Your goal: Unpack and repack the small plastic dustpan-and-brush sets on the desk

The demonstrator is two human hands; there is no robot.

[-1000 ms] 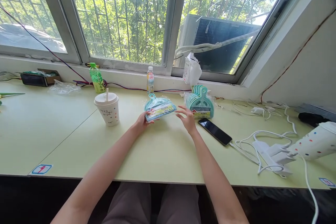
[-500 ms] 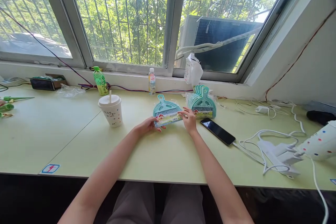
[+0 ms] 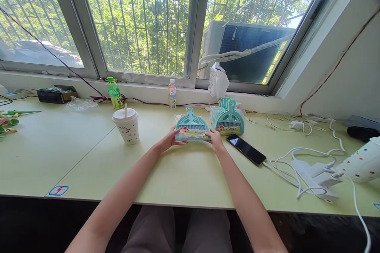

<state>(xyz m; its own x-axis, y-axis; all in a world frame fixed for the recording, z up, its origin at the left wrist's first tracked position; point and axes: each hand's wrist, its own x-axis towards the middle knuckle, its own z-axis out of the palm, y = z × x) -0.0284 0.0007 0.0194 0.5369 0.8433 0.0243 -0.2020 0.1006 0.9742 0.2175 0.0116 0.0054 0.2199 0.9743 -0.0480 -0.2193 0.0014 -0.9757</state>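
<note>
Tabletop [image 3: 184,178] beneath barred window [image 3: 142,27]

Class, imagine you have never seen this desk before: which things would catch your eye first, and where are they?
The eye likely lands first on the teal dustpan at the centre, held between the left hand and right hand. Just to its right stands a stack of similar dustpans, with a dark phone lying in front. Behind the desk, the bright window fills the upper part of the view.
</note>
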